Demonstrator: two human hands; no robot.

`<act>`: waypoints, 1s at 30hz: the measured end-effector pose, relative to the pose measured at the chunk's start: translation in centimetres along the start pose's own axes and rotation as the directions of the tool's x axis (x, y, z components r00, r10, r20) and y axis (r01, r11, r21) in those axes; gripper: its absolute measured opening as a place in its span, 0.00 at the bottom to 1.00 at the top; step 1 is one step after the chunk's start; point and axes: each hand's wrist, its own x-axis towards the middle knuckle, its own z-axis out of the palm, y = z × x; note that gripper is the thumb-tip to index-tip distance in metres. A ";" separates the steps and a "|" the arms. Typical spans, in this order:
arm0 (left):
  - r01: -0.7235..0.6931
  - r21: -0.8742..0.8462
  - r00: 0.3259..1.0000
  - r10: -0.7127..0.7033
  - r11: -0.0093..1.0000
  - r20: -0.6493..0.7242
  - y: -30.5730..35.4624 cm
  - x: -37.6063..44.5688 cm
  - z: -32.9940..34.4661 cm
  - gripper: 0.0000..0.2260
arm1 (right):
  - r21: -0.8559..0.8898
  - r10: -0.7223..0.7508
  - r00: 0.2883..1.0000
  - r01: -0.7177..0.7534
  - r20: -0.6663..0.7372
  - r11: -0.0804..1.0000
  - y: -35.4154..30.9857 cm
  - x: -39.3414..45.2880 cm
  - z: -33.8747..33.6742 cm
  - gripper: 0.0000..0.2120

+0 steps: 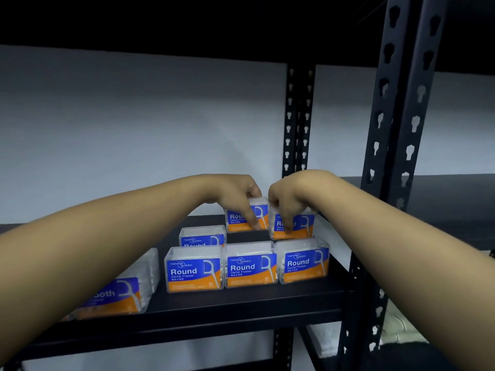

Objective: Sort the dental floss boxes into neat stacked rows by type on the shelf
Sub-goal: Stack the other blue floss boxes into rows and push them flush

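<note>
- Left hand [241,196] pinched over the top of a raised "Round" flosser box [247,218], thumb down the front label, other fingers hidden behind; gripping it.
- Right hand [288,202] clamped the same way on a second raised "Round" box [293,224], fingertips draped over the label; gripping it too.
- Both held boxes side by side, touching or nearly so, above and behind the front row; whether resting on rear boxes or carried in the air, cannot tell.
- Labels kept facing forward, probably so the upper tier reads like the row below.
- Front row of three "Round" boxes [250,267] standing upright on the black shelf [227,303], pressed edge to edge, labels out: a finished base for that type.
- One more "Round" box [202,236] behind the front row on the left side, half hidden, seemingly part of a rear row.
- "Smooth" flosser box [117,293] at the left, partly behind the left forearm, set apart from the "Round" group and angled; likely the start of the other type's place, not yet squared up.
- Perforated black upright [396,129] at the right, bounding the row's end.
- Step in hand, by judgement: seating a second tier on the "Round" stack, two at once.
</note>
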 end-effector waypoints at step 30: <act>0.360 0.041 0.932 -0.361 0.932 0.036 -1.1 -7.0 2.7 0.25 | 0.362 -0.034 0.989 0.085 -0.145 0.928 -0.7 -1.1 5.6 0.26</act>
